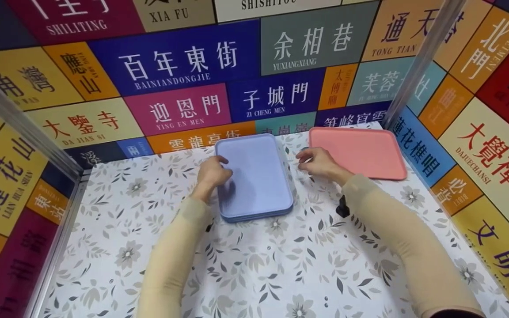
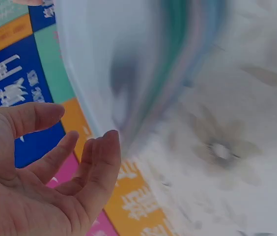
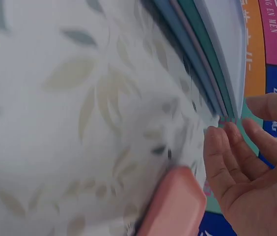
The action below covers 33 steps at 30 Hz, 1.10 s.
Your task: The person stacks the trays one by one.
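Observation:
A pale blue-violet tray (image 1: 256, 176) tops a stack of several trays, whose layered green, pinkish and blue edges (image 3: 202, 59) show in the right wrist view. At the stack's left long side is my left hand (image 1: 212, 171), its fingers loosely bent and fingertips close to the rim, gripping nothing. My right hand (image 1: 318, 161) hovers between the stack and a pink tray (image 1: 365, 152), thumb and fingers parted with nothing between them. That pink tray lies flat to the right, its left part overlapped by the right hand in the head view.
White table covering (image 1: 139, 256) with grey leaves and flowers lies beneath everything. Colourful panels (image 1: 184, 57) printed with Chinese characters wall the table at the back and both sides. Metal posts (image 1: 427, 62) stand at the back corners.

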### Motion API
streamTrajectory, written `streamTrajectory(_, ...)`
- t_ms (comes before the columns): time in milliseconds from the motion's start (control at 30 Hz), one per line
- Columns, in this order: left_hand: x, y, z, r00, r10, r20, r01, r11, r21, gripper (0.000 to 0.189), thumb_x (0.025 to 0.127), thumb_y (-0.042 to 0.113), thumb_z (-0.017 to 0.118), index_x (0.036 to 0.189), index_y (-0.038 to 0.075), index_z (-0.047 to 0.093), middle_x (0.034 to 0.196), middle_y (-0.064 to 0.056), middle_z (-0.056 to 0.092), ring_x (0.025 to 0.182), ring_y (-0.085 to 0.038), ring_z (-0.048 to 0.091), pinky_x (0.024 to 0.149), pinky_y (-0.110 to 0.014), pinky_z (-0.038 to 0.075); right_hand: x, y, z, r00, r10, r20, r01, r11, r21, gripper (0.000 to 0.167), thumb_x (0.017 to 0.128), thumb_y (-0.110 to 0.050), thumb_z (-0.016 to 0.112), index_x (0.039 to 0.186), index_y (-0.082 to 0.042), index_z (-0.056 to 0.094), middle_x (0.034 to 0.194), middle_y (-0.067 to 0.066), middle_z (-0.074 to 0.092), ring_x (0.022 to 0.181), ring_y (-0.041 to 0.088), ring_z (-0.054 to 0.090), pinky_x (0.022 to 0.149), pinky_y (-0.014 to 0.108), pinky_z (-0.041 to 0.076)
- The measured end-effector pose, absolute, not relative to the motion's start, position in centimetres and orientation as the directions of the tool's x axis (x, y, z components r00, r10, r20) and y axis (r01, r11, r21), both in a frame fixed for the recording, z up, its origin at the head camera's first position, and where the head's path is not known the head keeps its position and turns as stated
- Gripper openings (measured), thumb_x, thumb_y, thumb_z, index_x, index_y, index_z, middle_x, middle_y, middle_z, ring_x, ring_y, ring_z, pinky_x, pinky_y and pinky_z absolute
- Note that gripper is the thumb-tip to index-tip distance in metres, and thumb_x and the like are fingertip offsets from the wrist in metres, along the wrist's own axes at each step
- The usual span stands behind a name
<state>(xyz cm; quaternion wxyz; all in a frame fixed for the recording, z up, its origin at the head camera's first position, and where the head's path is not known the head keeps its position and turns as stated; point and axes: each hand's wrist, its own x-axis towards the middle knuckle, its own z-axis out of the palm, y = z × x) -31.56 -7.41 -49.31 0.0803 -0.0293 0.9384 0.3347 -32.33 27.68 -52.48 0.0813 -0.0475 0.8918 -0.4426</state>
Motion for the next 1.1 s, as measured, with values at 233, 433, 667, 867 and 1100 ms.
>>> streamTrajectory(233, -32.5, -3.2, -47.6, -0.983, 0.101, -0.155, -0.019, 0.780, 0.625, 0.045, 0.093, 0.015, 0.073, 0.137, 0.008, 0.076, 0.136, -0.018, 0.078, 0.126, -0.035, 0.072, 0.112, -0.048, 0.059, -32.5, 32.0, -50.3, -0.986, -0.101, -0.135, 0.039, 0.639, -0.768, 0.045, 0.100, -0.013, 0.073, 0.142, 0.002, 0.073, 0.135, 0.026, 0.075, 0.110, 0.023, 0.070, 0.083, 0.015, 0.054)
streamTrajectory(433, -33.2, 1.2, -46.9, -0.978, 0.164, -0.130, 0.050, 0.784, 0.618, 0.043, 0.093, 0.013, 0.072, 0.136, 0.008, 0.077, 0.135, -0.017, 0.079, 0.122, -0.034, 0.071, 0.108, -0.043, 0.060, -32.0, 36.0, -48.5, -0.981, -0.042, -0.192, 0.130, 0.593, -0.795, 0.051, 0.103, -0.017, 0.075, 0.150, 0.001, 0.066, 0.144, 0.027, 0.068, 0.105, 0.012, 0.069, 0.090, 0.025, 0.067)
streamTrajectory(667, -36.5, 6.7, -51.6, -0.962, 0.234, -0.144, 0.089, 0.760, 0.644, 0.043, 0.091, 0.016, 0.075, 0.133, 0.014, 0.079, 0.131, -0.010, 0.081, 0.119, -0.028, 0.073, 0.110, -0.039, 0.061, -31.2, 40.8, -48.6, -0.973, 0.012, -0.232, 0.192, 0.603, -0.774, 0.058, 0.104, -0.018, 0.077, 0.155, 0.004, 0.059, 0.145, 0.027, 0.063, 0.101, 0.012, 0.070, 0.080, 0.022, 0.067)
streamTrajectory(867, -41.6, 11.6, -59.3, -0.946, 0.299, -0.123, 0.134, 0.711, 0.691, 0.039, 0.081, 0.022, 0.074, 0.119, 0.027, 0.084, 0.121, -0.002, 0.082, 0.105, -0.022, 0.071, 0.090, -0.029, 0.062, -30.7, 45.6, -49.4, -0.955, 0.089, -0.282, 0.277, 0.608, -0.744, 0.067, 0.102, -0.016, 0.080, 0.158, 0.008, 0.053, 0.149, 0.032, 0.057, 0.087, 0.010, 0.072, 0.081, 0.029, 0.070)
streamTrajectory(1100, -39.8, 15.5, -57.8, -0.941, 0.224, -0.255, -0.070, 0.609, 0.790, 0.034, 0.091, 0.017, 0.074, 0.123, 0.026, 0.081, 0.117, 0.000, 0.078, 0.088, -0.017, 0.072, 0.069, -0.026, 0.063, -30.0, 50.1, -50.4, -0.921, 0.173, -0.350, 0.379, 0.612, -0.695, 0.081, 0.100, -0.026, 0.085, 0.165, 0.003, 0.046, 0.163, 0.035, 0.049, 0.124, 0.038, 0.067, 0.093, 0.030, 0.067)
